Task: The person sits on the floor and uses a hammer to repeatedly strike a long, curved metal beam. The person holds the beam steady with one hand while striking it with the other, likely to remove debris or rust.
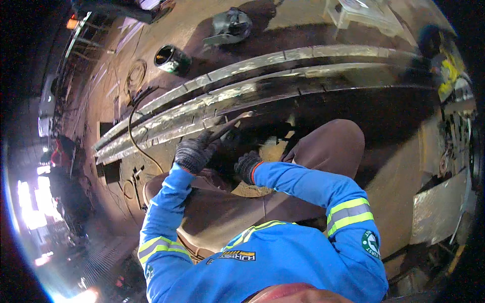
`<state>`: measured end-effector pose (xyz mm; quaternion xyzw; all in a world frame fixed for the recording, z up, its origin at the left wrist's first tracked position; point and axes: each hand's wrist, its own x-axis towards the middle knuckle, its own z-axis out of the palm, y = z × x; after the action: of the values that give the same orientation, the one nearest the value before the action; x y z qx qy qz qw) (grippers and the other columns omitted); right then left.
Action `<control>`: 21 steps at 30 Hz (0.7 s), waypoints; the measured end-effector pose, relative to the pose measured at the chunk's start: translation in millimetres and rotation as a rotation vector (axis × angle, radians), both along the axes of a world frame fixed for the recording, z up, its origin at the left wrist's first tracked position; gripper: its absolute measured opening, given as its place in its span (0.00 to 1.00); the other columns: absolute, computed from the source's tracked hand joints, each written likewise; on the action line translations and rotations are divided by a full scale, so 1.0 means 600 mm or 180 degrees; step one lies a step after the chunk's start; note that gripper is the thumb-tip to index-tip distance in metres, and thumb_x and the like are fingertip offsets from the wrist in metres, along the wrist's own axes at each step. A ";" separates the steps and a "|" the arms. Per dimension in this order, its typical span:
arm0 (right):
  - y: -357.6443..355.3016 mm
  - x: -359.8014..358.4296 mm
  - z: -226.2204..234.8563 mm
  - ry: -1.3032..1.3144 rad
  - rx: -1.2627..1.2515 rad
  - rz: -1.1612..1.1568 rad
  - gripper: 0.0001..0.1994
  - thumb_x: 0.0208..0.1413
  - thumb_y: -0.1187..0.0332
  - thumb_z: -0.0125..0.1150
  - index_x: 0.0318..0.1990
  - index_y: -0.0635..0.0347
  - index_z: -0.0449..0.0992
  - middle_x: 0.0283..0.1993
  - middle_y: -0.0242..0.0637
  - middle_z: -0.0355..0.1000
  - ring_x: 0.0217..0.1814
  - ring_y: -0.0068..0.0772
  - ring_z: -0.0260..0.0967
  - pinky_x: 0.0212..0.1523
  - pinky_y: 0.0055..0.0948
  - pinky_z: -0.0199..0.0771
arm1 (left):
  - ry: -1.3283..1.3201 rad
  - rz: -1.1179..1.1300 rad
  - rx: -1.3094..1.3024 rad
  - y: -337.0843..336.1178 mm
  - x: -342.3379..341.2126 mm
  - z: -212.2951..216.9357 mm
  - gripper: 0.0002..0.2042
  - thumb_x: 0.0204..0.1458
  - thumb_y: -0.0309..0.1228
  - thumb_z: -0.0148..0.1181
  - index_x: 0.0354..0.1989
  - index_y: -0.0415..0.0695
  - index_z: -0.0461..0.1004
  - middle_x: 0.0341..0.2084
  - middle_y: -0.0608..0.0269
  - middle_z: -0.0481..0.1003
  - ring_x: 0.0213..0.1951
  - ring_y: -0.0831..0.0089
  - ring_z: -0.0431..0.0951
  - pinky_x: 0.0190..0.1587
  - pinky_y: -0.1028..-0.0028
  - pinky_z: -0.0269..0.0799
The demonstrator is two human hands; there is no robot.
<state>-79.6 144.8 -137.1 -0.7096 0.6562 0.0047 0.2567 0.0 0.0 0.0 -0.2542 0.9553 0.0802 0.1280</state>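
"Blue shirt point(303, 260) cloth fills the lower edge, nearest the camera, with yellow and silver bands point(349, 216) round its sleeves. Where are the wearer's hands?"

"Both are ahead, in dark grey knitted gloves point(190, 158). The left hand point(195, 151) has its fingers closed round a slim brownish tool point(230, 125), which slants up and to the right. The right hand point(247, 166) is lower, between the knees; its fingers look curled, but whether they grip anything cannot be told."

"Which step is in hand?"

"Seemingly hand-tool work close to two long beams point(237, 91). The tool's tip is just beside the nearer one; contact is unclear. The next move would seem to call for a steady left grip."

"And the materials?"

"The beams look metallic, long and narrow, patchy grey and whitish, with short dark marks spaced along them; the lens bows their edges. Brown trousers point(333, 141) cover the bent knees. A thin hose point(130, 126) curves across the beams' left end. Beyond is a black, round-mouthed bucket point(174, 60) on dusty brown ground point(182, 30)."
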 end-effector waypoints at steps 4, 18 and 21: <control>-0.040 -0.065 0.035 -0.0372 -0.0664 -0.1397 0.15 0.52 0.66 0.46 0.46 0.56 0.72 0.51 0.47 0.69 0.52 0.52 0.65 0.51 0.55 0.61 | 0.0365 0.0654 -0.0128 -0.015 0.089 0.008 0.20 0.50 0.50 0.57 0.36 0.44 0.75 0.23 0.48 0.76 0.28 0.50 0.77 0.30 0.56 0.71; -0.147 -0.305 0.020 0.1945 -0.1420 -0.0994 0.34 0.51 0.69 0.44 0.68 0.60 0.44 0.70 0.49 0.44 0.73 0.49 0.39 0.71 0.50 0.28 | 0.0384 0.0647 0.0105 -0.017 0.146 0.012 0.19 0.44 0.48 0.63 0.33 0.44 0.75 0.19 0.49 0.75 0.25 0.52 0.77 0.26 0.59 0.71; -0.167 -0.308 0.042 0.1903 -0.1208 -0.1018 0.42 0.45 0.66 0.56 0.68 0.60 0.43 0.71 0.48 0.43 0.73 0.48 0.39 0.71 0.48 0.29 | 0.0698 0.0348 0.0084 -0.014 0.149 0.012 0.17 0.42 0.45 0.66 0.32 0.44 0.75 0.17 0.52 0.73 0.21 0.53 0.75 0.22 0.60 0.70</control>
<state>-264.6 44.9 -111.7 -0.6005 0.7936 0.0497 -0.0843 89.4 -8.3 7.2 -0.2939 0.9471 0.1269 0.0214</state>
